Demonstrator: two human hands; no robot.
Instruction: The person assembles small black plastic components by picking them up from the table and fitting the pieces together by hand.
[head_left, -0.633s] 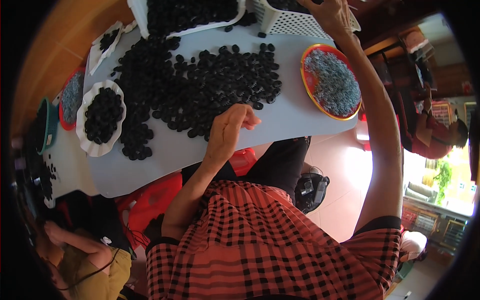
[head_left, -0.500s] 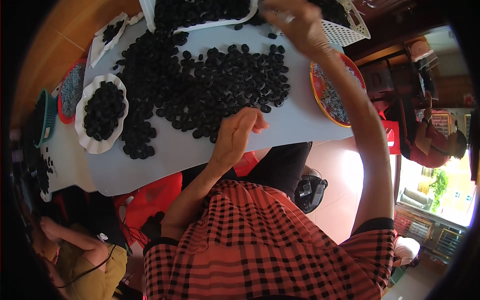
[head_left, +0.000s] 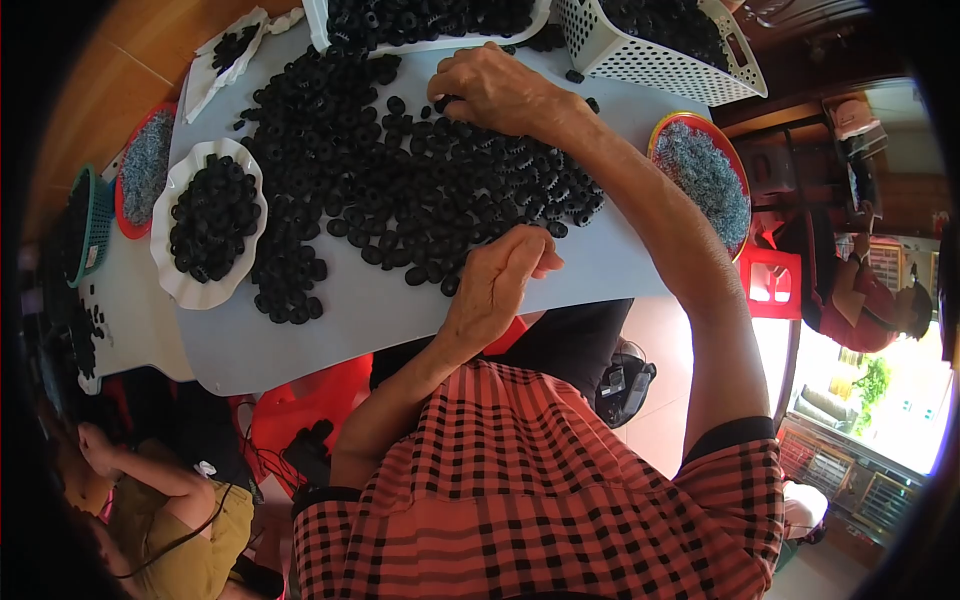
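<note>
Small black plastic wheel-like parts (head_left: 400, 190), round with a hole in many of them, lie in a broad loose pile on the pale blue-grey table (head_left: 330, 345). My right hand (head_left: 495, 90) reaches over the far side of the pile with its fingers bent; a black wheel-like part (head_left: 446, 103) shows between thumb and fingers. Close to the table's near edge, beside the pile's front, my left hand (head_left: 492, 290) is closed with its fingers curled in. Whatever it may hold is hidden.
Black parts also fill a scalloped white dish (head_left: 180, 275) at left, a white tray (head_left: 320, 25) and a perforated white basket (head_left: 650, 75) at the back. Small silvery pieces fill a red-rimmed bowl (head_left: 735, 180) at right and another red bowl (head_left: 130, 225) at left. Another person sits lower left.
My right hand has come from beside the far white basket leftward and nearer, onto the pile. The left hand stays closed near the front edge. The whole view has shifted slightly.
</note>
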